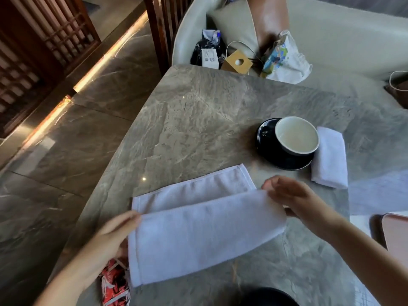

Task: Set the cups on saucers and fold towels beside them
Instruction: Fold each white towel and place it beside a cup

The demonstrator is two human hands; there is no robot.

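Left hand (pixel 112 235) and right hand (pixel 293 195) each pinch an end of the half-folded white terry towel (pixel 198 235) on the grey marble counter (pixel 198 120). At two o'clock, a white-lined dark cup (pixel 297 135) sits on a black saucer (pixel 284 160), with a folded white towel (pixel 330 157) just beside it.

Grey marble table (pixel 198 120) with half-folded white towel (pixel 198 239), black saucer (pixel 271 155) and small folded towel (pixel 330 160) beside it.

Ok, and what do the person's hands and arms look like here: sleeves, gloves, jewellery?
Both are bare. The left hand and right hand wear no gloves, and no ring shows, though both are motion-blurred. The left forearm and right forearm carry no sleeve, watch or bracelet as far as the frame's edge.
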